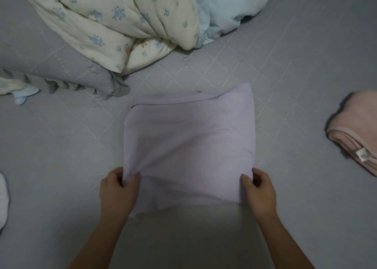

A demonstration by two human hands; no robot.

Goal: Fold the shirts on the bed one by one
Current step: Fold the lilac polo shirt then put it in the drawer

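Observation:
A pale lilac shirt point(189, 138) lies partly folded into a rough rectangle in the middle of the grey bed point(306, 64). My left hand point(117, 191) pinches its near left corner, fingers closed on the cloth. My right hand point(260, 189) pinches the near right corner the same way. The near edge is lifted a little between both hands. A folded pink shirt point(355, 134) lies at the right edge of the view, apart from the lilac one.
A cream floral quilt point(114, 24) with a light blue lining point(226, 9) is heaped at the top. A grey pillow point(67, 73) lies at the left with crumpled cloth point(18, 89) beside it. Something white point(3, 201) shows at the left edge.

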